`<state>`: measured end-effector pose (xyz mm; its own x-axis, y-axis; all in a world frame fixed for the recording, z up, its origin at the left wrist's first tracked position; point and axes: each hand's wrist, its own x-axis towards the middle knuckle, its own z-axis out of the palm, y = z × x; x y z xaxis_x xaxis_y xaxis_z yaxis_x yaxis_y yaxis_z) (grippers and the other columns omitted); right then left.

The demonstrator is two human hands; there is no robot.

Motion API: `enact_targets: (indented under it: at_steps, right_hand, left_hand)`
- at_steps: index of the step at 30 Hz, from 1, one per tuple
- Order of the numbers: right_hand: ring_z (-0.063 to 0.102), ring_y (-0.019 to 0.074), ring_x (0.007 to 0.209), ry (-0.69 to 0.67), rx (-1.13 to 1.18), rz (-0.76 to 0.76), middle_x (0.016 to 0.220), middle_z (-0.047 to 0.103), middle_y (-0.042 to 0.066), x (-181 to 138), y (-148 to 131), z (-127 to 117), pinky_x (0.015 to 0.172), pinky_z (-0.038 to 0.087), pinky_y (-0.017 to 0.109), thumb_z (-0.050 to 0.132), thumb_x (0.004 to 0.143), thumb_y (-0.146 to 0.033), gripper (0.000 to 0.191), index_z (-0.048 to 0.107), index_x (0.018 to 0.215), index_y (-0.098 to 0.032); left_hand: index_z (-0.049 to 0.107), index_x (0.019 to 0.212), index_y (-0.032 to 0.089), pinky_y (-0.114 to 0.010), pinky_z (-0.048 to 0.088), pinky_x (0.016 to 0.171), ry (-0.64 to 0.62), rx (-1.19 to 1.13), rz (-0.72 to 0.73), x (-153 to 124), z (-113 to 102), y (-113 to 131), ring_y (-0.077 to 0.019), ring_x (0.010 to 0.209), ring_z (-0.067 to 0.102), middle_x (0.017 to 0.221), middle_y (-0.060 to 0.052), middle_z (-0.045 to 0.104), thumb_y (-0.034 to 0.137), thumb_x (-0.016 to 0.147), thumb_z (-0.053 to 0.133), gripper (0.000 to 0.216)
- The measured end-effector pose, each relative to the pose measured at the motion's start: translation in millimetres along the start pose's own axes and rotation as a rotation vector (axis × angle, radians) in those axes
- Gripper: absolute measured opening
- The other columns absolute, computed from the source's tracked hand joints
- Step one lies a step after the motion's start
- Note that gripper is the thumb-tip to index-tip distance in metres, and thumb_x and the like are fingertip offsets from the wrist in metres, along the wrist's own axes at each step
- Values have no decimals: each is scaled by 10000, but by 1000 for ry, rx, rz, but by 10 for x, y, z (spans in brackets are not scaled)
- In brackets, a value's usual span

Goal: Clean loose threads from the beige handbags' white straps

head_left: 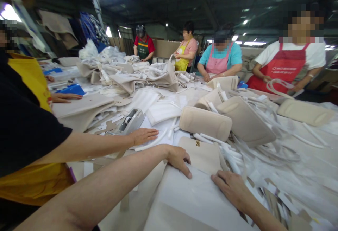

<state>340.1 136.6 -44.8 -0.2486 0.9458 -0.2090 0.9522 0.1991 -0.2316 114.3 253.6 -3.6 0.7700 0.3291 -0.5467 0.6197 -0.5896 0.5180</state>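
Observation:
My left hand point(179, 159) lies with fingers spread on a white paper sheet point(187, 196), at the left edge of a flat beige bag point(204, 157) with a small gold clasp. Just below the bag's near corner, my right hand point(232, 188) rests flat on the same sheet, fingers stretched out. Neither hand holds anything. The sheet partly covers the bag's near side.
A co-worker's hand point(144, 135) reaches in from the left beside a tape dispenser point(130, 120). Padded beige bags point(204, 122), white straps point(264, 150) and paper strips cover the table. Several people in aprons work along the far side.

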Motion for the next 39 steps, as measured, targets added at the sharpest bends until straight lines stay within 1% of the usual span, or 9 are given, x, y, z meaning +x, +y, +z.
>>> enact_targets:
  at_steps: [6, 12, 17, 20, 23, 29, 32, 35, 39]
  right_hand:
    - [573, 256, 920, -124, 11, 165, 903, 664, 82, 61, -27, -250, 823, 353, 391, 319, 850, -501, 434, 648, 840, -219]
    - [551, 235, 1005, -6, -6, 91, 1059, 640, 106, 280, -246, -574, 862, 342, 345, 368, 834, -379, 372, 628, 1025, -193]
    - [611, 186, 834, -129, 63, 55, 902, 691, 75, 466, -345, -432, 706, 392, 252, 465, 754, -276, 250, 687, 835, -193]
    - [616, 162, 752, -160, 61, 21, 836, 698, 45, 502, -306, -323, 635, 391, 227, 509, 712, -269, 200, 687, 778, -205]
    - [609, 153, 701, -149, 23, 11, 777, 692, 39, 481, -300, -281, 588, 374, 224, 492, 722, -238, 179, 665, 747, -200]
    - [558, 246, 845, 85, -225, 19, 890, 621, 117, 307, -497, -273, 711, 345, 339, 364, 815, -106, 244, 603, 834, -148]
    - [527, 253, 836, 313, -452, -30, 857, 583, 77, 185, -548, -252, 727, 327, 359, 398, 835, -106, 203, 584, 842, -184]
    - [534, 215, 771, 471, -460, -15, 822, 571, 40, 96, -515, -197, 693, 334, 324, 429, 863, -169, 175, 567, 964, -206]
    - [565, 179, 742, 381, -305, 15, 807, 596, 18, 38, -464, -87, 635, 337, 287, 413, 875, -190, 165, 569, 919, -216]
  left_hand:
    - [587, 1112, 221, -297, 485, 744, -41, -10, -3, -24, -32, 38, -221, 879, 606, 1039, -61, 642, 643, 569, 613, 688]
    - [557, 1143, 217, -309, 473, 803, 0, -34, -32, -20, 9, 20, -225, 932, 589, 1098, -63, 614, 655, 526, 637, 760]
    - [517, 1188, 208, -390, 439, 856, 191, 150, -64, -136, 27, 155, -279, 1016, 543, 1169, -109, 554, 635, 541, 643, 785]
    - [564, 1114, 215, -425, 410, 869, 337, 366, 16, -236, 60, 345, -296, 1058, 503, 1134, -106, 557, 514, 618, 651, 586]
    - [607, 1022, 223, -387, 429, 814, 344, 486, 129, -297, 180, 529, -258, 959, 557, 1027, -79, 606, 311, 729, 558, 310]
    - [636, 901, 187, -375, 479, 698, 478, 538, 140, -333, 540, 606, -238, 815, 584, 885, -74, 618, 361, 844, 398, 300]
    - [631, 902, 189, -385, 490, 703, 534, 549, 142, -359, 597, 586, -232, 820, 574, 890, -65, 614, 362, 851, 403, 291]
    - [627, 909, 195, -391, 499, 696, 511, 530, 137, -384, 578, 594, -237, 831, 570, 902, -68, 611, 371, 847, 407, 289]
    - [618, 927, 205, -405, 491, 716, 491, 518, 104, -393, 571, 610, -249, 852, 574, 908, -86, 614, 379, 851, 398, 291]
